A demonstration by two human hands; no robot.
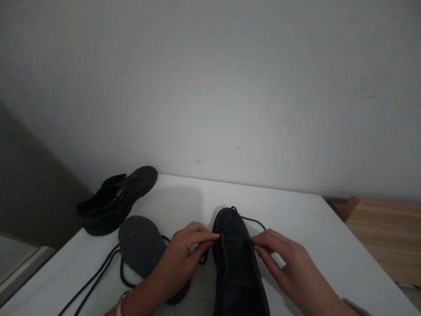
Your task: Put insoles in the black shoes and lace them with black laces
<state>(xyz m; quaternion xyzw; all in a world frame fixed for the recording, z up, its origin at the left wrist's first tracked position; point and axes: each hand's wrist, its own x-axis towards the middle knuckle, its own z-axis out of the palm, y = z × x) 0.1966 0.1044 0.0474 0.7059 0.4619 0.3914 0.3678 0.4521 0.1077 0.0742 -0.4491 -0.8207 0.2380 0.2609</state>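
Note:
A black shoe (237,263) lies on the white table (184,197) in front of me, its toe pointing away. My left hand (184,259) pinches at the shoe's left edge, fingers closed on its thin black lace (253,219). My right hand (283,263) pinches at the shoe's right edge, fingers together on the same lace. The lace loops round the far end of the shoe. A grey insole (141,245) lies flat just left of my left hand, partly under my wrist.
A second black shoe (115,199) rests on its side at the table's far left corner. A loose black lace (95,276) trails from the insole toward the near left edge. A wooden surface (384,237) stands to the right, beyond the table's edge. A plain wall rises behind.

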